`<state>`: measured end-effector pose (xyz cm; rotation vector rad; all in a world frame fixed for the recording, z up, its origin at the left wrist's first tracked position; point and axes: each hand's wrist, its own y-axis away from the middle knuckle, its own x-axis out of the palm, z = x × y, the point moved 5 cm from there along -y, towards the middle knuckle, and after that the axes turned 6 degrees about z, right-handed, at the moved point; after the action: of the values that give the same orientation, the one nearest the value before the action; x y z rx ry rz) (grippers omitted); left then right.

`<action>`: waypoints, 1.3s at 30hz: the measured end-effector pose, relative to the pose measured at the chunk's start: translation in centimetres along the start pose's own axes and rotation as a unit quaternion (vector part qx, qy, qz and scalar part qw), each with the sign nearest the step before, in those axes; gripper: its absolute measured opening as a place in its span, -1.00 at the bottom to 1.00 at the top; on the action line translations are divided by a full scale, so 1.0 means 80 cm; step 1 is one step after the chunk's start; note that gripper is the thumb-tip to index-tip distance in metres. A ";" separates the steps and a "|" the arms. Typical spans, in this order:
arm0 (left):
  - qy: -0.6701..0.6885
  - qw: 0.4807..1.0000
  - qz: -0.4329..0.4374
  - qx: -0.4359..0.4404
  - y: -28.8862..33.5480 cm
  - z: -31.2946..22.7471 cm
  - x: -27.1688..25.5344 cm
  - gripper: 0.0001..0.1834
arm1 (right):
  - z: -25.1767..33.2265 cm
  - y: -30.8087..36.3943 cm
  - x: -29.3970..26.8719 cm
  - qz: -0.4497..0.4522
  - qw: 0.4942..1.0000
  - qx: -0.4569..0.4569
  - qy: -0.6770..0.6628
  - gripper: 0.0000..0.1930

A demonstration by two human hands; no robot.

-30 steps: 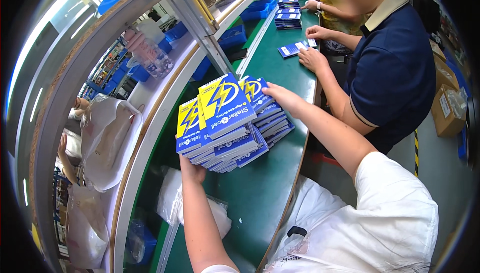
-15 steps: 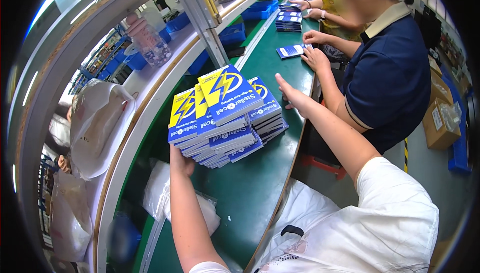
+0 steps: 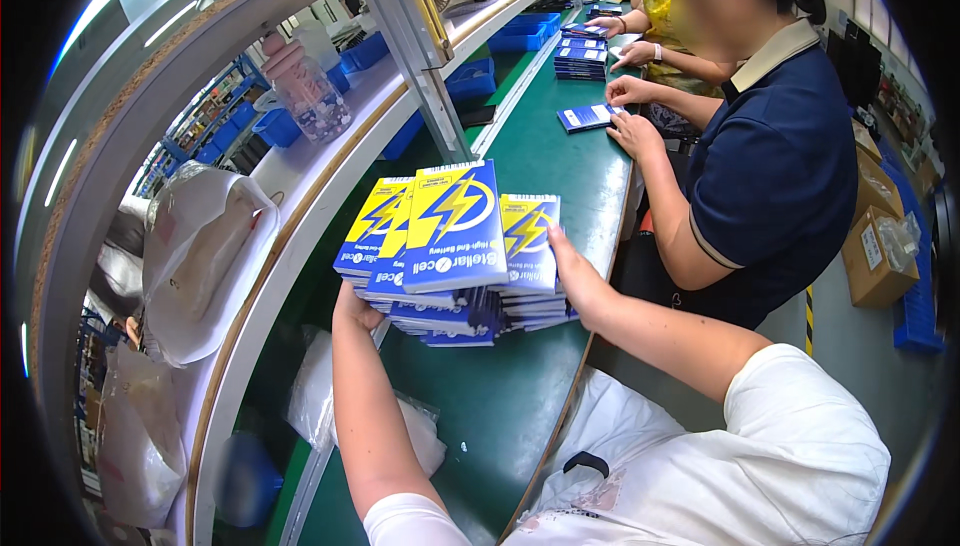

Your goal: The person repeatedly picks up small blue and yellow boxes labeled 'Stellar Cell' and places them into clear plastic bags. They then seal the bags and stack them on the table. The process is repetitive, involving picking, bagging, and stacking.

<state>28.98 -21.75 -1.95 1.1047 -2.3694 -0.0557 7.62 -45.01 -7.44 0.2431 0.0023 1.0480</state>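
Several flat blue, yellow and white boxes (image 3: pixel 458 231) with a lightning-bolt print are piled in uneven stacks above the green bench (image 3: pixel 470 386). My left hand (image 3: pixel 357 308) presses on the lower left side of the pile, its fingers partly hidden by the boxes. On the opposite side, my right hand (image 3: pixel 577 271) lies against the right-hand stack, with a finger up along its edge. Both hands clasp the pile between them. One box overlaps its neighbours at the top middle.
A co-worker in a navy shirt (image 3: pixel 790 166) sits at the right, fingers on a blue box (image 3: pixel 588 118). Farther up stand more stacked boxes (image 3: pixel 580 58). A shelf with a pink-topped bottle (image 3: pixel 305 91) and a metal post (image 3: pixel 425 96) borders the left. Clear plastic bags (image 3: pixel 415 431) lie nearer.
My right hand has come in from the right and now touches the pile's right side. The pile has turned and its right stack is more squared up. My left hand stays on it.
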 end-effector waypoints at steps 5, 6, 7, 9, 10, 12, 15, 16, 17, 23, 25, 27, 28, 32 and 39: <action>-0.046 0.998 -0.044 0.011 -0.016 -0.018 -0.002 -0.41 | 0.006 0.065 0.042 -0.014 0.998 0.028 -0.063 -0.03; -0.043 0.998 -0.042 0.014 -0.021 -0.021 0.004 -0.38 | 0.011 0.075 0.049 -0.003 0.994 0.031 -0.108 -0.04; -0.041 0.998 -0.038 0.014 -0.025 -0.019 0.010 -0.36 | 0.014 0.085 0.055 0.006 0.988 0.036 -0.152 -0.04; -0.036 0.999 -0.031 0.014 -0.031 -0.019 0.021 -0.30 | 0.027 0.102 0.063 0.048 0.972 0.034 -0.227 -0.04; -0.033 0.999 -0.027 0.014 -0.035 -0.019 0.028 -0.27 | 0.016 0.100 0.062 0.009 0.973 0.037 -0.228 -0.05; -0.030 0.999 -0.021 0.013 -0.036 -0.018 0.038 -0.22 | 0.018 0.107 0.062 -0.009 0.973 0.049 -0.226 -0.08; -0.025 0.999 -0.025 0.019 -0.035 -0.020 0.040 -0.14 | 0.058 0.132 0.063 0.003 0.976 0.047 -0.214 -0.14; -0.026 0.999 -0.028 0.022 -0.029 -0.023 0.040 -0.11 | 0.073 0.140 0.063 0.013 0.977 0.042 -0.211 -0.16; -0.024 0.999 -0.033 0.026 -0.024 -0.027 0.035 -0.09 | 0.070 0.141 0.060 0.017 0.976 0.062 -0.206 -0.14; 0.029 0.974 -0.135 0.177 0.052 -0.036 0.024 0.06 | 0.062 0.118 -0.011 -0.104 0.986 -0.121 -0.050 -0.19; 0.038 0.936 -0.235 0.260 0.108 -0.031 0.017 0.05 | 0.109 0.112 -0.011 -0.105 0.963 -0.250 0.007 -0.17; -0.026 0.865 -0.336 0.371 0.177 -0.020 0.074 -0.04 | 0.141 0.105 0.000 -0.093 0.933 -0.344 0.044 -0.17; -0.056 0.840 -0.352 0.408 0.187 -0.005 0.101 -0.03 | 0.155 0.104 0.005 -0.094 0.917 -0.381 0.078 -0.16; -0.222 0.786 -0.359 0.453 0.191 0.030 0.166 -0.19 | 0.142 0.105 0.047 -0.120 0.877 -0.415 0.210 -0.25; -0.295 0.771 -0.329 0.458 0.194 0.029 0.166 -0.28 | 0.136 0.105 0.043 -0.211 0.839 -0.442 0.237 -0.66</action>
<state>9.92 -21.44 5.76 2.6990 -2.3616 0.6743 3.40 -40.21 5.24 -0.8363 0.0164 0.5545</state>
